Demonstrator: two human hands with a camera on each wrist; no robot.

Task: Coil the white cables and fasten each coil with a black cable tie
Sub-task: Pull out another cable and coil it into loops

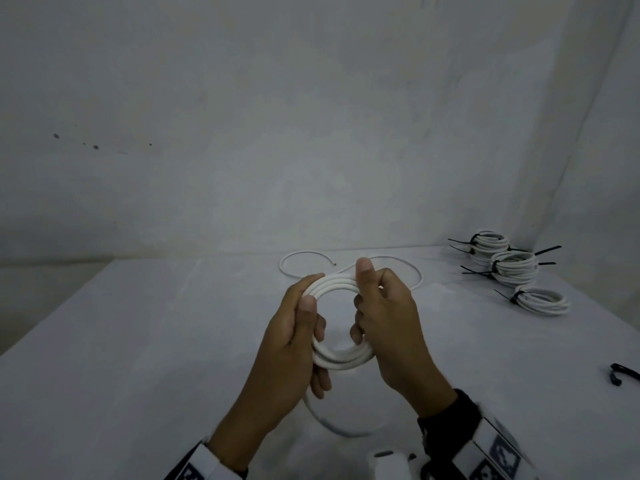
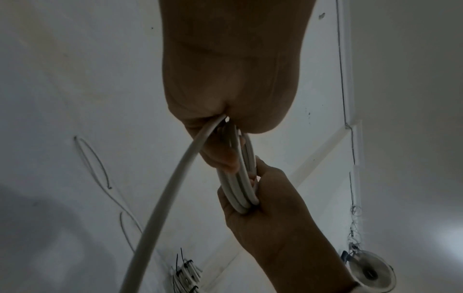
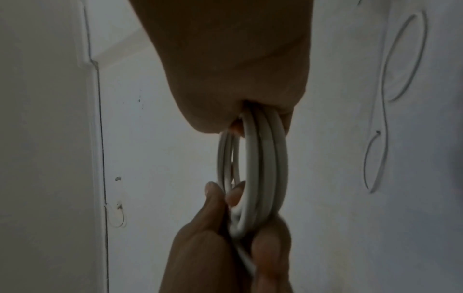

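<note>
Table [image 1: 138, 375]: I see a white-covered surface carrying everything; I use its edges for reference.
Finished coils [image 1: 512, 268]: Three tied bundles sit near the far right corner, black tie tails sticking out.
Loose cable [image 1: 349, 268]: One uncoiled white cable lies near the far edge, behind my hands.
Coil [image 1: 337, 320]: The task cable is held above the middle of the table, about three turns wound. Its free tail [image 1: 332, 424] drops toward the near edge.
Left hand [image 1: 294, 344]: Clamped round the coil's left side, thumb on top.
Right hand [image 1: 388, 320]: Clamped on the right side, thumb pressing the turns together.
Spare tie [image 1: 623, 372]: A black tie lies at the right edge, not yet picked up.
Step in hand: Winding, I judge. I should keep the left grip fixed, feed the tail with the right, and lay each turn flat beside the last.
Risk: Loosening both grips together would likely let the turns spring open.
</note>
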